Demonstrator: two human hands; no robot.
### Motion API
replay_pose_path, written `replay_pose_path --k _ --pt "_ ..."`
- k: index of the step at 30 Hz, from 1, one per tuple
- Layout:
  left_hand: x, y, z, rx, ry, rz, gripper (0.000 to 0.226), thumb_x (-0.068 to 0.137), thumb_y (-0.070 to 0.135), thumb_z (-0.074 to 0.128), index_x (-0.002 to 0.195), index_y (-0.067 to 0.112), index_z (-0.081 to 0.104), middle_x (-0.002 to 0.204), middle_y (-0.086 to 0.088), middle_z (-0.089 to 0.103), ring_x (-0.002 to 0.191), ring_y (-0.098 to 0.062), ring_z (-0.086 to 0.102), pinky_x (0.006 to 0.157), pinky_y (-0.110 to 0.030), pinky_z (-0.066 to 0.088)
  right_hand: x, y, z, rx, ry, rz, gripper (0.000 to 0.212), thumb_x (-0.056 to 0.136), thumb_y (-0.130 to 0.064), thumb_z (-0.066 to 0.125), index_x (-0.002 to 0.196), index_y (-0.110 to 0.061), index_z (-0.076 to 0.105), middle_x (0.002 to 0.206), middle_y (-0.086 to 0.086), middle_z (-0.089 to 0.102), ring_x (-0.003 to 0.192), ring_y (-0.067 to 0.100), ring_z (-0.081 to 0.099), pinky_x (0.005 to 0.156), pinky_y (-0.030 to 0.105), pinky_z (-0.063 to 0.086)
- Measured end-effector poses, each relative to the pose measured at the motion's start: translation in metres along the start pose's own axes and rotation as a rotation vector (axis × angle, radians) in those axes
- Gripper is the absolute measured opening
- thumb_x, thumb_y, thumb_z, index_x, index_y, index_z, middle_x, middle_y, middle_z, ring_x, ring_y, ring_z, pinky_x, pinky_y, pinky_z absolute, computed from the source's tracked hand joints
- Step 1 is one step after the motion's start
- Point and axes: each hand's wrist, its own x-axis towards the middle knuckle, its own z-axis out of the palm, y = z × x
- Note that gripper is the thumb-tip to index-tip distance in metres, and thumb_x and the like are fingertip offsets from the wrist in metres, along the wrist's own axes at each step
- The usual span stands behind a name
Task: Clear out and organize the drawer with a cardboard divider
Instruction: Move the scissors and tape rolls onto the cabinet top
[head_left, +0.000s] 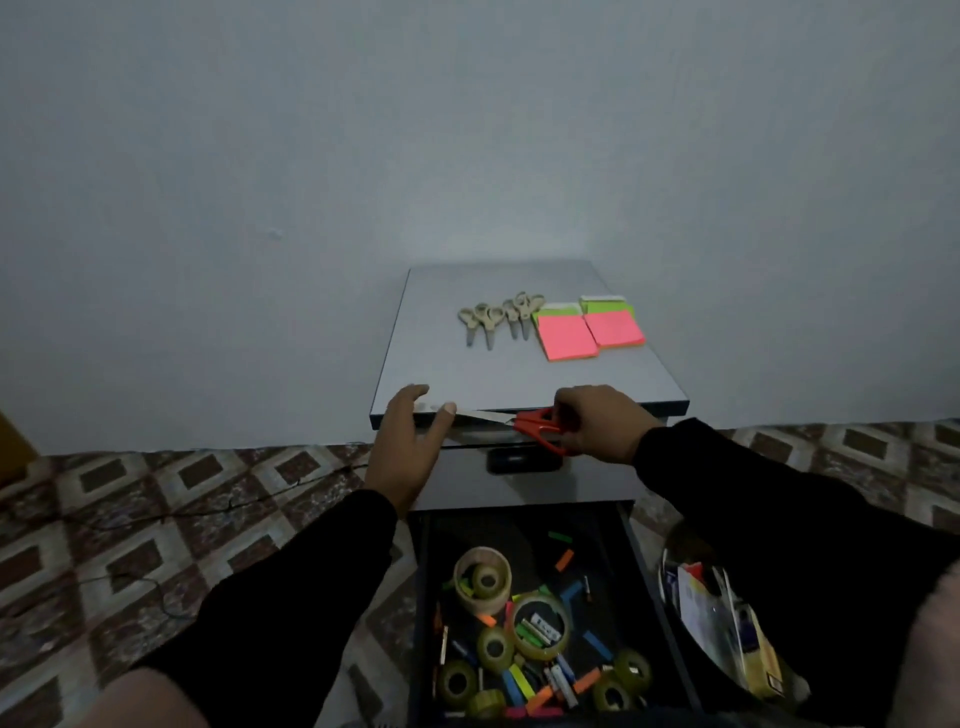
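Observation:
My right hand (592, 418) grips the orange handles of a pair of scissors (537, 423) at the front edge of the grey cabinet top (457, 374). The blades point left, and my left hand (408, 441) holds them near the tips between thumb and fingers. Below, the open drawer (649, 597) holds several tape rolls (485, 579), coloured markers and batteries in a loose heap. No cardboard divider is in view.
Two pairs of beige scissors (480, 322) (522, 314) and two pink and green sticky-note stacks (566, 338) (613, 327) lie on the cabinet top. A clear bag (722, 618) with small items lies right of the drawer. A cable (156, 514) runs across the patterned floor at the left.

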Motion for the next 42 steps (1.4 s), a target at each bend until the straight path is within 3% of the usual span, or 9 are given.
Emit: replay_pose_path --k 4,9,13,17,22,27,33,42 --pt "0.032 0.007 -0.004 -0.031 0.046 -0.032 0.047 0.094 0.037 0.051 0.135 0.015 0.042 0.142 -0.001 0.043 0.120 -0.006 0.039 0.095 -0.020 0.030 0.028 0.004 -0.012 0.040 0.026 0.032 0.023 0.083 -0.017 0.062 0.105 -0.008 0.059 0.109 0.010 0.062 0.097 0.025 0.056 0.073 0.024 0.035" --pt "0.070 0.005 -0.002 -0.007 0.043 -0.030 0.052 0.094 0.040 0.050 0.138 0.016 0.039 0.145 -0.001 0.040 0.130 -0.015 0.039 0.094 -0.020 0.029 0.069 0.008 -0.018 0.079 0.055 0.070 0.023 0.082 -0.012 0.061 0.105 -0.007 0.062 0.107 0.011 0.064 0.095 0.024 0.058 0.078 0.028 0.044" --pt "0.095 -0.003 0.009 0.000 0.007 -0.036 0.054 0.093 0.042 0.050 0.139 0.018 0.036 0.146 0.000 0.038 0.132 -0.015 0.037 0.095 -0.020 0.029 0.103 0.008 -0.017 0.076 0.072 0.098 0.025 0.083 -0.011 0.060 0.107 -0.005 0.064 0.109 0.012 0.064 0.098 0.025 0.059 0.078 0.026 0.042" --pt "0.115 -0.020 0.018 0.002 -0.051 -0.044 0.066 0.092 0.044 0.052 0.146 0.017 0.025 0.152 0.001 0.029 0.139 -0.015 0.030 0.108 -0.024 0.025 0.135 0.008 -0.014 0.062 0.089 0.135 0.025 0.085 -0.012 0.059 0.107 -0.003 0.065 0.110 0.013 0.065 0.102 0.026 0.059 0.081 0.028 0.044" --pt "0.138 -0.038 0.022 0.082 -0.137 -0.035 0.073 0.091 0.049 0.050 0.149 0.018 0.018 0.156 0.002 0.023 0.141 -0.012 0.025 0.109 -0.023 0.020 0.174 0.010 -0.010 0.094 0.228 0.184 0.020 0.084 -0.009 0.056 0.101 -0.001 0.063 0.109 0.018 0.065 0.103 0.032 0.059 0.082 0.032 0.046" --pt "0.146 -0.045 0.024 0.063 -0.128 -0.039 0.072 0.091 0.048 0.051 0.148 0.018 0.021 0.154 -0.001 0.028 0.140 -0.014 0.028 0.114 -0.029 0.024 0.205 0.012 -0.007 0.141 0.332 0.261 0.023 0.085 -0.018 0.060 0.101 -0.002 0.062 0.110 0.020 0.063 0.105 0.033 0.057 0.083 0.032 0.045" --pt "0.143 -0.050 0.020 0.026 -0.032 0.005 0.058 0.091 0.037 0.056 0.140 0.017 0.034 0.140 -0.008 0.047 0.129 -0.018 0.044 0.102 -0.025 0.033 0.225 0.015 0.003 0.128 0.335 0.350 0.027 0.086 -0.016 0.059 0.108 0.001 0.060 0.116 0.022 0.060 0.111 0.035 0.056 0.087 0.034 0.046" --pt "0.144 -0.052 0.022 0.078 -0.074 0.037 0.059 0.091 0.038 0.056 0.140 0.015 0.034 0.140 -0.008 0.046 0.129 -0.017 0.043 0.102 -0.022 0.032 0.221 0.024 0.006 0.161 0.286 0.364 0.028 0.089 -0.005 0.050 0.113 0.002 0.063 0.118 0.020 0.061 0.111 0.032 0.058 0.089 0.029 0.046"
